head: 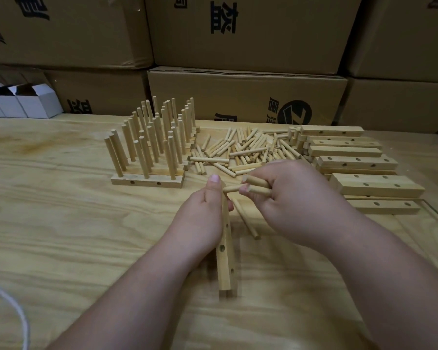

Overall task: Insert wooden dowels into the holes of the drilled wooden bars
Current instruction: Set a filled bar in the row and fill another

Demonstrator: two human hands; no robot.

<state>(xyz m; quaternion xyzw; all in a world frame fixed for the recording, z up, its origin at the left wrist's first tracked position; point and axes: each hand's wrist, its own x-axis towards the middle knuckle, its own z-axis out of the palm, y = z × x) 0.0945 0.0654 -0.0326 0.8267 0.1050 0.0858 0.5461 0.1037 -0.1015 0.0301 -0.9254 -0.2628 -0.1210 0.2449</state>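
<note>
On the desk [61,223], I see my left hand [202,218] with its grip clamped around a drilled bar [225,258] held near upright, beside finished bars bristling with pegs [149,147]. My right hand [288,200] pinches several dowels [257,185], one tip [232,189] at the bar's top. Loose dowels [248,150] and stacked bars [359,168] crowd the far right; bare desk lies near left.

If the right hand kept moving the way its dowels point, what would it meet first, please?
Most likely the bar gripped by the left hand: the right hand points its dowels leftward at the bar's upper end, with one tip seemingly already touching, though depth is unclear.
</note>
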